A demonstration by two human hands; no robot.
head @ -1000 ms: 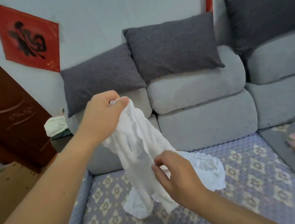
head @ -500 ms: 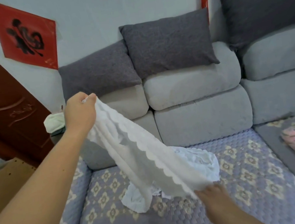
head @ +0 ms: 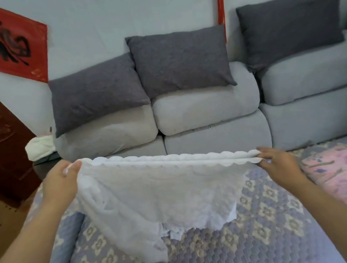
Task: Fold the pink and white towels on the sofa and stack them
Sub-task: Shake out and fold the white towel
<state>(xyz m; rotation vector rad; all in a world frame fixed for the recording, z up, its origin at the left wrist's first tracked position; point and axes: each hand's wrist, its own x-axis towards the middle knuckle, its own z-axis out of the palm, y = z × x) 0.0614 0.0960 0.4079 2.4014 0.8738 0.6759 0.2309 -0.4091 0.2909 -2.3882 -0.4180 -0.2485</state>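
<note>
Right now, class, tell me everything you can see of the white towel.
The white towel is thin, crinkled cloth with a scalloped top edge. It is stretched wide in the air above the sofa seat. The left hand pinches one top corner, the right hand the other. Its top edge looks doubled. The rest hangs loose and uneven, with ragged-looking lower ends, not yet folded flat.

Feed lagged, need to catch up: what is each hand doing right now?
Left hand: pinches one end of the white towel along its scalloped top edge.
Right hand: pinches the other end of that edge.
</note>
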